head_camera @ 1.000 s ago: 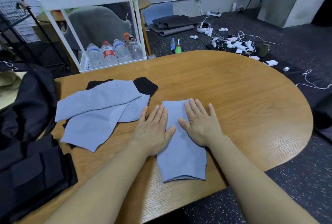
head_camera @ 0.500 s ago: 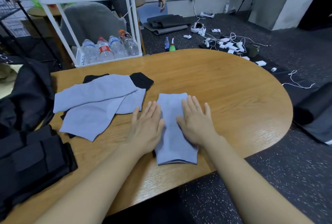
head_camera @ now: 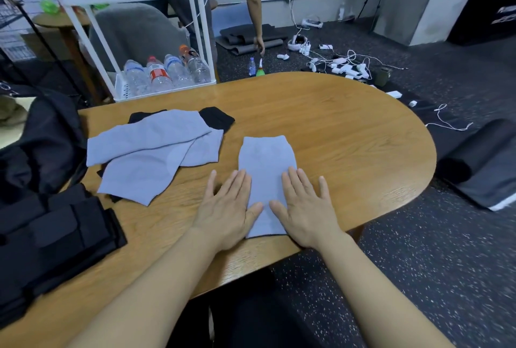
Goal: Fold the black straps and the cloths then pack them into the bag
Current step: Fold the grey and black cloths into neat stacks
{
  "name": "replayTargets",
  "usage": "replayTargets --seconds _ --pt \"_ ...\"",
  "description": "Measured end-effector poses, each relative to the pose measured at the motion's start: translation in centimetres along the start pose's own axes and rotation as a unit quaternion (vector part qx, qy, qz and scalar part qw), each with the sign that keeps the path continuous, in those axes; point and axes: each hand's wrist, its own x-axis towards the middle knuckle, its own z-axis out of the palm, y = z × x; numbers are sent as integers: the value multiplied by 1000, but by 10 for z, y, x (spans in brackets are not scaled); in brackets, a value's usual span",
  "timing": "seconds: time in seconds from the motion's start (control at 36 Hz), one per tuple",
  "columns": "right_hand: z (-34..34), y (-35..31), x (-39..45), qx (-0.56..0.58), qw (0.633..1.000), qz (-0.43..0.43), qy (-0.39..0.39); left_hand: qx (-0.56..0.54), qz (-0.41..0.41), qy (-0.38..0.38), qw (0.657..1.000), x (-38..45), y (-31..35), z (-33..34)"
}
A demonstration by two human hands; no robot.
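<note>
Both hands are lying flat on the folded grey-blue cloth (head_camera: 266,169) near the front edge of the wooden table (head_camera: 349,135). The left hand (head_camera: 226,208) is pressing its left border and the right hand (head_camera: 305,208) its right border; on both, the fingers are straight and spread, gripping nothing. The cloth is reading as thin, light and limp: it is lying flush with the tabletop with no stiffness. In my judgement it is best taken by pinching two corners of the near edge, or by sliding flat palms under it so the fold is not lost; a one-point lift is likely to let it fall open. Two unfolded grey-blue cloths (head_camera: 150,157) are lying overlapped to the left, covering black pieces (head_camera: 217,118), possibly straps. The black bag (head_camera: 42,149) is sitting at the table's left edge, with a stack of folded black straps (head_camera: 64,233) in front of it. Packing is not yet done.
</note>
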Motion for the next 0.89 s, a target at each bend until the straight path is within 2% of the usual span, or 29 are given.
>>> replayTargets --seconds 0.25,0.33,0.42,0.5,0.58,0.67,0.81,0.89 --pt "-3 1 1 22 1000 2 -10 23 -33 -36 999 -5 -9 -8" --pt "-5 2 4 50 999 -4 -7 10 -40 -24 999 -11 -17 -14" --pt "-6 6 3 153 987 -19 54 -67 6 61 996 -22 -18 -20" --pt "-8 8 -3 207 965 -54 151 -150 91 151 973 -32 -13 -23" --pt "-9 6 -10 222 951 -98 190 -159 140 134 968 -36 -11 -20" --pt "-8 1 -21 213 952 -123 183 -163 150 125 967 -33 -10 -17" --pt "-3 4 -39 187 965 -140 123 -114 164 146 969 -26 -10 -21" --pt "-3 6 -42 220 966 -104 91 -141 122 157 970 -24 -8 -20"
